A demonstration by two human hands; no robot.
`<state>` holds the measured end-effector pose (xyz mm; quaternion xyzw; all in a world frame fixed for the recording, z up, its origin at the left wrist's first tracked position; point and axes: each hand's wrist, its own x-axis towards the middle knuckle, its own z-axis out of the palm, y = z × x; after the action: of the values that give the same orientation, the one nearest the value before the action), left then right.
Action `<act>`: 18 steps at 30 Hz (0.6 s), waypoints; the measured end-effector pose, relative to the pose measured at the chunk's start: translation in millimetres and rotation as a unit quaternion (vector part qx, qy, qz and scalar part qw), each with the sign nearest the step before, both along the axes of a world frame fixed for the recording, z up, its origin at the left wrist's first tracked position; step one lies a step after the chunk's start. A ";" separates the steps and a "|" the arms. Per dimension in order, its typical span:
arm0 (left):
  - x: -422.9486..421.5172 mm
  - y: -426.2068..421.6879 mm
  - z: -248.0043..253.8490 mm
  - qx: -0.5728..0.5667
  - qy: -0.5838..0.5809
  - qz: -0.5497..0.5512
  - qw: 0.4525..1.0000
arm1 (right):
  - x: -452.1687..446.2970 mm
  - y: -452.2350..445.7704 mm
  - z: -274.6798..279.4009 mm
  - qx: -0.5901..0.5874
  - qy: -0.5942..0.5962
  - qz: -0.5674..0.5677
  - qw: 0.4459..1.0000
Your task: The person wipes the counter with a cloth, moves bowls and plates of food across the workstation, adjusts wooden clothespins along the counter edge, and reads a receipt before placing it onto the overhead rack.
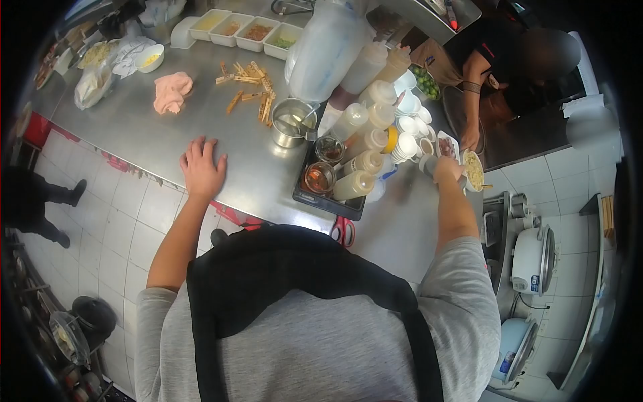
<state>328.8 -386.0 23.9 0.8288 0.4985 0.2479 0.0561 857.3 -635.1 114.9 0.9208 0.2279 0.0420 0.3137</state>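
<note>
My left hand lies flat on the steel counter, fingers spread, holding nothing. My right hand is reached out to the counter's right side, its fingers curled; whatever they hold is hidden. Touching or just beside its left side is a small grey container. Beyond it sits a white tray with reddish-brown food. On its right stands a bowl of pale shredded food. A co-worker's hand is close to the tray.
A black tray holds squeeze bottles and jars. Left of it are a metal pot, clothespins and a pink cloth. Stacked white cups stand near my right hand. Red-handled scissors lie at the front edge.
</note>
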 end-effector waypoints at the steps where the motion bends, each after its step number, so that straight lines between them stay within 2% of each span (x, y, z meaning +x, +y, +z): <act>1: 0.2 0.0 0.5 0.000 0.000 0.000 1.000 | 1.3 -0.5 -0.3 0.003 0.003 -0.006 1.000; 8: 1.2 0.4 -0.9 -0.002 0.002 0.003 1.000 | -6.0 -1.2 7.9 0.013 0.015 -0.012 1.000; 11: 1.2 0.0 -0.2 -0.001 0.004 0.003 1.000 | 22.5 -8.5 -11.7 0.019 -0.001 0.002 1.000; 14: 1.1 0.8 -2.5 0.004 0.004 0.004 1.000 | 27.9 -16.7 -16.5 0.080 0.072 -0.065 0.992; 17: 0.2 0.8 -0.4 -0.009 0.008 0.001 1.000 | 66.1 -42.1 -61.7 0.248 0.225 -0.076 0.939; 18: -1.8 1.0 -0.4 -0.008 0.008 0.002 1.000 | 39.9 -47.8 -49.9 0.426 0.276 -0.065 0.859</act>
<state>327.0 -385.0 23.5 0.8292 0.5026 0.2373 0.0585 897.2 -682.9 64.9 0.9511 0.2048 -0.1410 -0.1832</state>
